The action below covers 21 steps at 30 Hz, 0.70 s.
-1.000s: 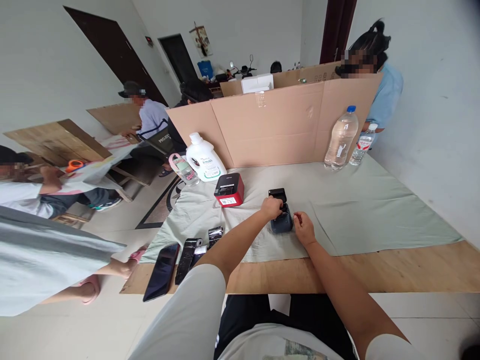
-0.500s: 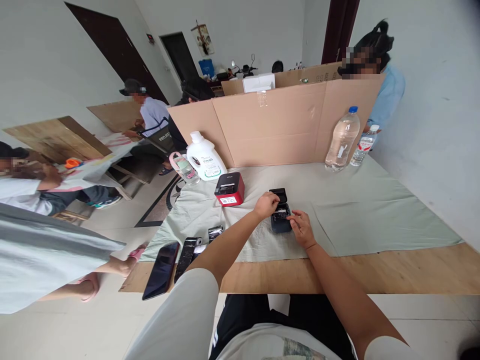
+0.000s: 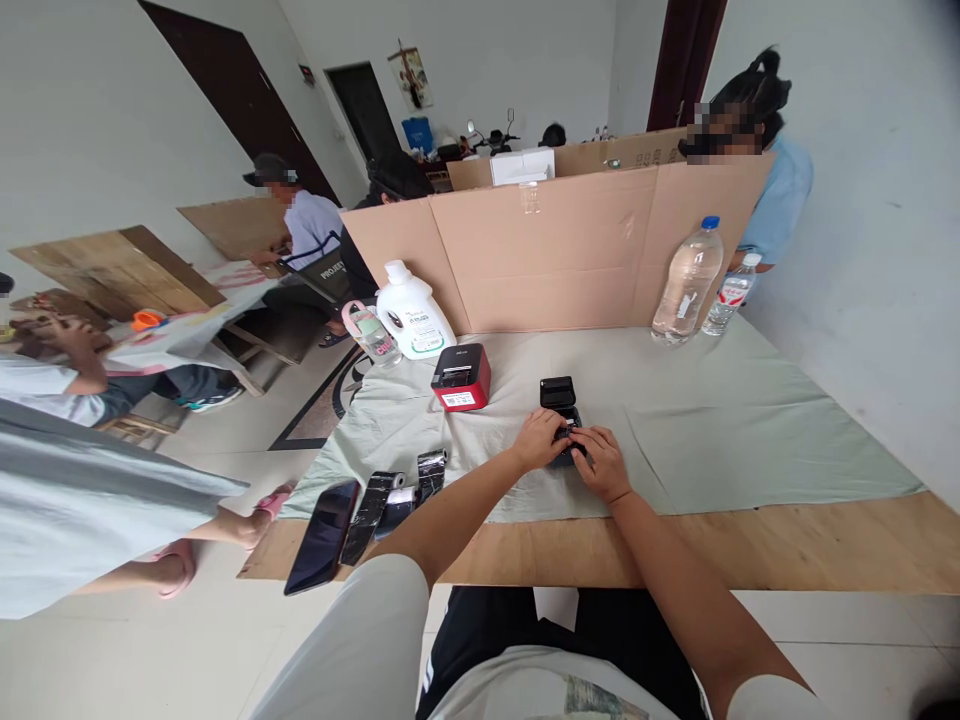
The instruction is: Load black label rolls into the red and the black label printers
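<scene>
Right of a red-and-black cube-shaped machine (image 3: 461, 378) on the cloth-covered wooden counter (image 3: 540, 552) sits a boxy black device (image 3: 557, 394), lid raised; left hand (image 3: 538, 440) and right hand (image 3: 603, 466) touch it, whether clamped I cannot tell.

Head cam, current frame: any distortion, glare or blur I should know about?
Head view: wide-angle distortion, the brown door leans at upper left; head view: soft, diffuse light, small highlights on the black rolls; head view: the open device is dark and small, its inner detail unreadable, partly covered by the left hand and right hand.
</scene>
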Motion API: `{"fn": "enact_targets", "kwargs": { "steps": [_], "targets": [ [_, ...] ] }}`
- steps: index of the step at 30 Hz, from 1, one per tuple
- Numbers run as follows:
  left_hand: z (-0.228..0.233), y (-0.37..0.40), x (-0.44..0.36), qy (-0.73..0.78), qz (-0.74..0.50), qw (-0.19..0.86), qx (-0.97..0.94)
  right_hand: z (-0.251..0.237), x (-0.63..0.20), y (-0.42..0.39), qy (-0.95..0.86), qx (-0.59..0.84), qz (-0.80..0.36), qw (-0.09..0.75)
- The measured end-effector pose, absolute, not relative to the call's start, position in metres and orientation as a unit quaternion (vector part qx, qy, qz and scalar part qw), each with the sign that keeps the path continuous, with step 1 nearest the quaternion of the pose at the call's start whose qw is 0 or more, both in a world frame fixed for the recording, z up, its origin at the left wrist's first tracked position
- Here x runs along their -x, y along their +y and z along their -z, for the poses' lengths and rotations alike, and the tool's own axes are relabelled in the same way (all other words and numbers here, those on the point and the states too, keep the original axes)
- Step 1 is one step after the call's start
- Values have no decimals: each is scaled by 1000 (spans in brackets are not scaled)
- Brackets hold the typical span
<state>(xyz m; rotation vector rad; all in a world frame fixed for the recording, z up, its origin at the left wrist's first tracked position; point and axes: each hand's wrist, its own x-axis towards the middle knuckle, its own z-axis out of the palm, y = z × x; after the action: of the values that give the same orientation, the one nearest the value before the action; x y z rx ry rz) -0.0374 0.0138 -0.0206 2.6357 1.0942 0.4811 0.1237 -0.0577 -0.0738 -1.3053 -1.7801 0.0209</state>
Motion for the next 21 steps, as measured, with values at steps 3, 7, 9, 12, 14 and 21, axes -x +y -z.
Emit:
{"fn": "enact_targets", "kwargs": {
  "steps": [3,7,9,12,14,21],
  "targets": [
    [14,29,40,396,-205,123,-887,75,-122,-57,-721,536,6,439],
    [2,58,37,493,-239,89,-832,77,-121,-57,-725,541,14,426],
    [0,70,34,495,-203,118,-836,77,-121,-56,-723,541,14,429],
    [3,76,29,465,-168,163,-854,77,-120,-55,-720,537,11,440],
    [6,73,28,457,-180,166,-855,77,-120,-54,-727,532,11,435],
    [7,46,39,414,-217,136,-874,66,-124,-53,-786,510,2,349]
  ]
}}
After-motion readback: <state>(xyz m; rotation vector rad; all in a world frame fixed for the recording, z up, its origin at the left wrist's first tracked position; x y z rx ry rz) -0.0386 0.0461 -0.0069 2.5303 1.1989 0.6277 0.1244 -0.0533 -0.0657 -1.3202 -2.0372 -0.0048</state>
